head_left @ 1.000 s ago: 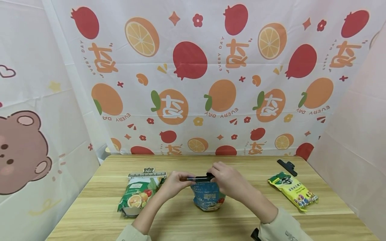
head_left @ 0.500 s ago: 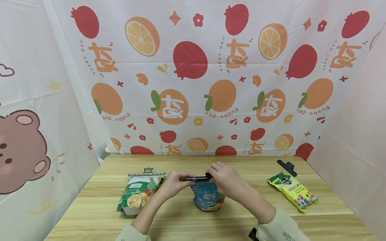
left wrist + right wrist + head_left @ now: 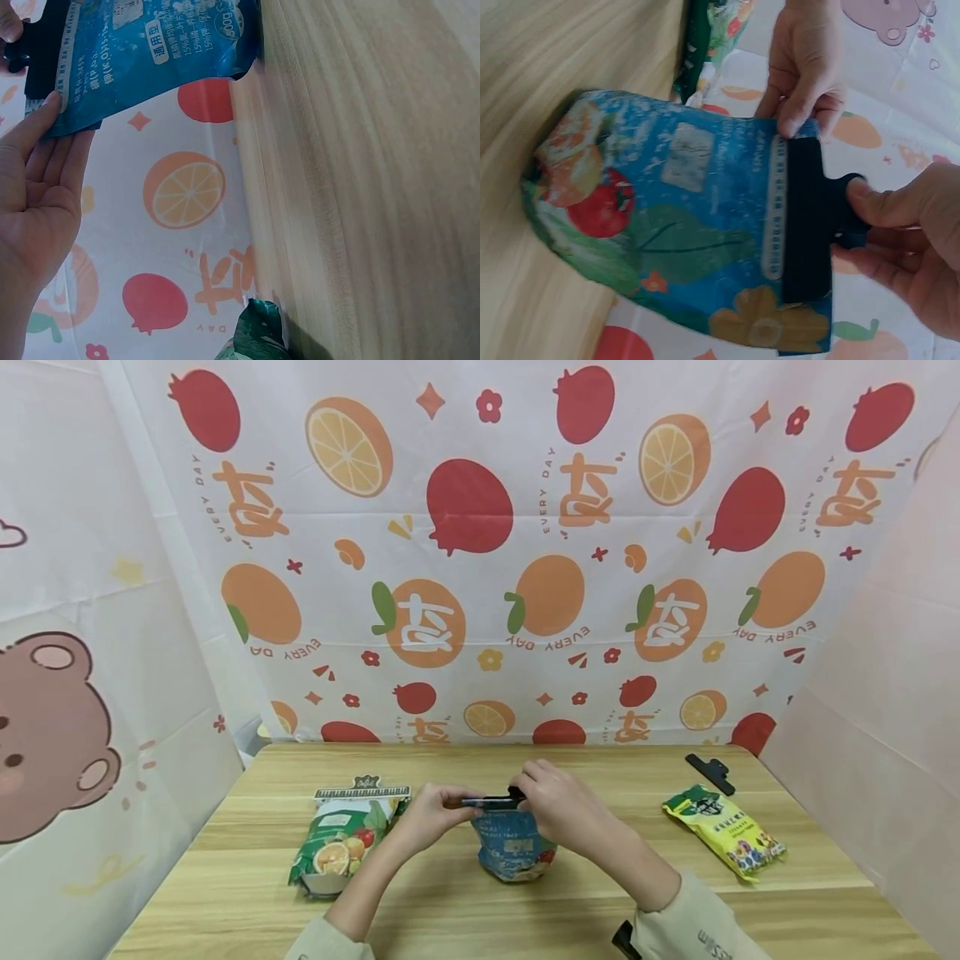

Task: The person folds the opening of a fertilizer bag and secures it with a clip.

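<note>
A blue bag [image 3: 513, 852] printed with fruit and vegetables stands upright on the table between the hands. A black bag clip [image 3: 808, 217] lies across its top edge, with part of the bag's edge sticking out past the jaws. My left hand [image 3: 432, 817] pinches the top left corner of the bag, thumb on the near face and fingers behind, as the left wrist view shows. The clip's handle is pinched between thumb and fingers of my right hand [image 3: 915, 240]. Much of the clip is hidden behind the right hand in the head view.
On the left lies a green bag [image 3: 337, 843] with a ruler-marked clip [image 3: 363, 792] at its top. A yellow-green bag [image 3: 725, 833] lies to the right, with a second black clip [image 3: 711, 773] behind it. A printed curtain [image 3: 480, 610] hangs behind the wooden table [image 3: 450, 918].
</note>
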{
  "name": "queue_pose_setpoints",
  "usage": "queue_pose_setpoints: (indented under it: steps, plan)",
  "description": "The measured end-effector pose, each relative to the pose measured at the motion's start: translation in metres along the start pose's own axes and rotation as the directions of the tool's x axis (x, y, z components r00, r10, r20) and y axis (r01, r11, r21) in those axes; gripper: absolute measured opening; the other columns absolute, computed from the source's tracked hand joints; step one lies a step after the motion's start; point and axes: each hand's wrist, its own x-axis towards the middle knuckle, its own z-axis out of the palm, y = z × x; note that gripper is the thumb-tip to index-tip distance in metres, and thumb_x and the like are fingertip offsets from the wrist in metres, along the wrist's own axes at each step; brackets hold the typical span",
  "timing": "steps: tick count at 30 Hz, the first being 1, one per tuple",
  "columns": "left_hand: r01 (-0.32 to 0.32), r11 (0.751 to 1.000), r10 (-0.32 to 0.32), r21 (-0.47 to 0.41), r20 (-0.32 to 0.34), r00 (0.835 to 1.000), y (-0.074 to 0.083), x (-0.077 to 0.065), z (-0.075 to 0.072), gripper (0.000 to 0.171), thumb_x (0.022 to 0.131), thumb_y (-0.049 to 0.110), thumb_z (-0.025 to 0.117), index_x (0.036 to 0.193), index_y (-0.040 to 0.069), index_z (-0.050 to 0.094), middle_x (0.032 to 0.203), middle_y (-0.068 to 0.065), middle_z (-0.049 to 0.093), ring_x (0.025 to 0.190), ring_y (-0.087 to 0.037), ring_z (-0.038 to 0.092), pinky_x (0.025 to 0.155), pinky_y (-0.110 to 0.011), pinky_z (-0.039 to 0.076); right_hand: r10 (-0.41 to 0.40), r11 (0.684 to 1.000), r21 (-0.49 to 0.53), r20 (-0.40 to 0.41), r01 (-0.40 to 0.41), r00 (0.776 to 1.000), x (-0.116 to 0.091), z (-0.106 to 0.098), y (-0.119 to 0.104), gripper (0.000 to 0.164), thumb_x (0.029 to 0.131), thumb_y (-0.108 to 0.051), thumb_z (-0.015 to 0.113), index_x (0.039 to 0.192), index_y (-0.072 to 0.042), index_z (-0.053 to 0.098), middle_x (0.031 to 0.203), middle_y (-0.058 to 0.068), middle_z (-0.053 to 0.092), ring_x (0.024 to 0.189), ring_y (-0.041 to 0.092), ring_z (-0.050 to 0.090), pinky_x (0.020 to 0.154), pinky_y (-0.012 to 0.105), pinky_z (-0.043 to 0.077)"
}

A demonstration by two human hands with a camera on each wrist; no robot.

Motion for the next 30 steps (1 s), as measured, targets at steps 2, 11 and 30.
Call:
queue_pose_setpoints:
  steps: [2,11,30]
  plan:
    - [-0.008,1.000,0.008,0.002,-0.004,1.000,0.000,0.000,0.000,0.018,0.084,0.006,0.066,0.100,-0.001,0.069,0.098,-0.014,0.066,0.083,-0.017,0.065,0.065,-0.027,0.053,0.005,1.000,0.001,0.007,-0.005,1.000,0.001,-0.001,0.000,0.018,0.079,-0.010,0.073,0.094,-0.004,0.065,0.084,0.003,0.055,0.076,0.015,0.052,0.067,0.022,0.048]
    - [-0.015,1.000,0.015,0.016,-0.016,1.000,0.001,0.001,0.003,0.017,0.083,0.004,0.067,0.100,0.000,0.070,0.100,-0.014,0.066,0.085,-0.017,0.064,0.066,-0.023,0.052,0.135,0.970,0.188,0.096,-0.151,0.986,-0.005,-0.004,0.007,0.035,0.082,-0.020,0.071,0.113,-0.007,0.060,0.099,0.003,0.058,0.090,0.017,0.054,0.074,0.030,0.049]
    - [0.304,0.905,-0.294,-0.297,0.078,0.952,-0.003,-0.017,0.019,0.065,0.081,0.010,0.070,0.135,-0.004,0.037,0.132,-0.027,0.040,0.120,-0.044,0.037,0.087,-0.044,0.045,0.378,0.381,0.818,0.287,-0.431,0.880,-0.075,0.021,0.057,0.050,0.089,-0.017,0.062,0.134,-0.009,0.042,0.128,0.010,0.048,0.117,0.028,0.044,0.094,0.045,0.037]
